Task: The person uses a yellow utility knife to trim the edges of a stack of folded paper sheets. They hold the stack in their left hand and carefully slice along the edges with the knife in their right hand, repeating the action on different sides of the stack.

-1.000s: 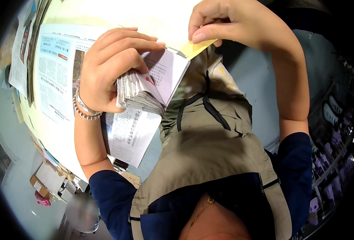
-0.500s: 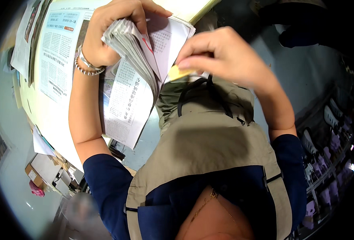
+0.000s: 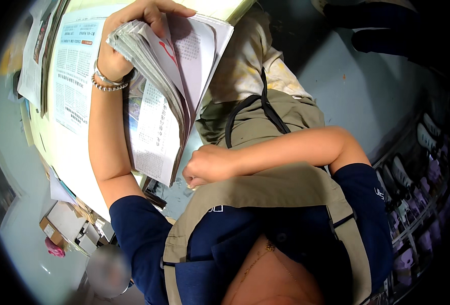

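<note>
Your left hand is gripping a thick newspaper bundle, which is tilting at the counter's edge and showing a red mark inside. Your right hand is curling in just beside the bundle's lower end; whether it's holding anything, I can't tell.

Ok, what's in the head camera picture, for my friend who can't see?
A person's left grip holds a thick bundle of newspaper at a pale table. The right grip, fingers curled, is close to the person's tan apron; whether it holds anything is unclear.
</note>
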Action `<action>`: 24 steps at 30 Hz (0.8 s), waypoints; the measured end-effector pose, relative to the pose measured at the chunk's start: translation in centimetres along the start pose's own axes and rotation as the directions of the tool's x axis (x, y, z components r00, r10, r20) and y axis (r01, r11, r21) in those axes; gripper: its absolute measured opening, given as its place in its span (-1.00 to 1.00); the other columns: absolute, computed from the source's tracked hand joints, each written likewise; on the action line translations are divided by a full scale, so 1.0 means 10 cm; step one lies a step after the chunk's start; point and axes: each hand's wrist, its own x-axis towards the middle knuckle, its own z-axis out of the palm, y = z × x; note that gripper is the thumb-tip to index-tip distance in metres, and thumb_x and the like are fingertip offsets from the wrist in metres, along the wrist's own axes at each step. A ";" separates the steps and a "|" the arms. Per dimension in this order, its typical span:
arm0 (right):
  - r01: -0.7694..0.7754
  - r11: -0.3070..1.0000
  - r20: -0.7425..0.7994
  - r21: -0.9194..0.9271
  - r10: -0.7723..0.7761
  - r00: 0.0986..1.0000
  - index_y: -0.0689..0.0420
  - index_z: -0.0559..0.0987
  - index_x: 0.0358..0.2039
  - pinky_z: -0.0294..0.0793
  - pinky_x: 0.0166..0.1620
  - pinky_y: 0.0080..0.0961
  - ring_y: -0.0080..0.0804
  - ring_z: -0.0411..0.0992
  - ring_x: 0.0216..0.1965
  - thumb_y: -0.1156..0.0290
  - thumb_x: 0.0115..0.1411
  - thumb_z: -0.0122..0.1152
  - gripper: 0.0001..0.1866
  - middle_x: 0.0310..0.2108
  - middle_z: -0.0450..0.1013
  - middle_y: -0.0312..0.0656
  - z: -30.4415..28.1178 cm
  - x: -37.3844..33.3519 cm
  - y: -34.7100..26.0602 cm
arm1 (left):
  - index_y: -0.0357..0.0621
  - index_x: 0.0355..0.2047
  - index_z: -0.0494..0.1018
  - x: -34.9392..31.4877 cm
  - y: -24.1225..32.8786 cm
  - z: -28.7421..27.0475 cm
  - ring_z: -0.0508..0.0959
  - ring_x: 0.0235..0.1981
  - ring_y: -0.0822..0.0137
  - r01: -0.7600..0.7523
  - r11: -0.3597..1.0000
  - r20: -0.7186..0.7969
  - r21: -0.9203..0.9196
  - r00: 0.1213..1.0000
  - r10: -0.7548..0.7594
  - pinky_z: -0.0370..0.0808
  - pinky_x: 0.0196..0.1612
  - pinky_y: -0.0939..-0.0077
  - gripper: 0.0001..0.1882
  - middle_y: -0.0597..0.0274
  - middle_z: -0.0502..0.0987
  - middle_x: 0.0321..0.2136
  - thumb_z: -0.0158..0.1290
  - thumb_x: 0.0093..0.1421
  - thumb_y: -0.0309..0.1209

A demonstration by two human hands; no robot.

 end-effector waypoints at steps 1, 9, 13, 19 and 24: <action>-0.032 0.999 -0.016 -0.012 0.032 0.999 0.08 0.67 -0.39 0.50 -0.34 -0.27 -0.17 0.55 -0.43 0.25 0.12 0.30 -0.82 -0.47 0.58 -0.15 -0.02 -0.04 0.01 | -0.10 -0.63 0.25 0.02 0.01 0.01 0.54 -0.22 0.10 0.019 1.000 -0.005 0.005 1.000 -0.019 0.50 -0.10 0.30 -0.55 -0.24 0.62 -0.22 0.13 0.13 -0.06; -0.254 0.951 -0.633 0.174 0.306 0.711 0.15 0.69 -0.36 0.40 -0.46 -0.65 -0.58 0.51 -0.52 0.44 0.11 0.35 -0.90 -0.52 0.58 -0.25 -1.21 -1.12 -0.50 | -0.08 -0.66 0.20 -0.02 0.11 0.08 0.50 -0.28 0.15 0.000 0.996 -0.032 0.087 0.999 0.002 0.47 -0.19 0.32 -0.47 0.02 0.57 -0.44 0.13 0.16 0.02; -0.333 0.936 -0.940 -0.115 0.006 0.342 0.23 0.68 -0.36 0.35 -0.52 -0.68 -0.61 0.47 -0.54 0.62 0.07 0.35 -0.90 -0.50 0.58 -0.22 -1.35 -1.14 -0.61 | -0.16 -0.59 0.31 -0.01 0.17 0.14 0.49 -0.32 0.19 0.036 0.999 -0.093 -0.023 0.995 -0.038 0.45 -0.23 0.37 -0.61 0.14 0.45 -0.49 0.15 0.07 -0.12; -0.424 0.771 -0.846 -0.476 -0.269 0.461 0.22 0.64 -0.38 0.41 -0.48 -0.57 -0.39 0.48 -0.56 0.62 0.00 0.41 -0.86 -0.49 0.57 -0.17 -1.45 -1.00 -0.54 | -0.21 -0.58 0.45 0.05 0.37 0.11 0.49 -0.37 0.23 0.068 0.964 -0.004 0.259 0.998 -0.070 0.44 -0.27 0.41 -0.71 0.14 0.48 -0.43 0.06 -0.25 -0.22; -0.379 0.817 -0.862 -0.434 -0.254 0.439 0.23 0.63 -0.38 0.36 -0.52 -0.56 -0.40 0.43 -0.61 0.62 -0.02 0.42 -0.84 -0.53 0.55 -0.19 -1.44 -0.97 -0.47 | -0.19 -0.66 0.38 0.08 0.35 0.09 0.54 -0.22 0.01 -0.039 0.928 0.032 0.370 0.999 0.029 0.45 -0.11 0.26 -0.49 -0.12 0.59 -0.18 0.05 -0.19 0.09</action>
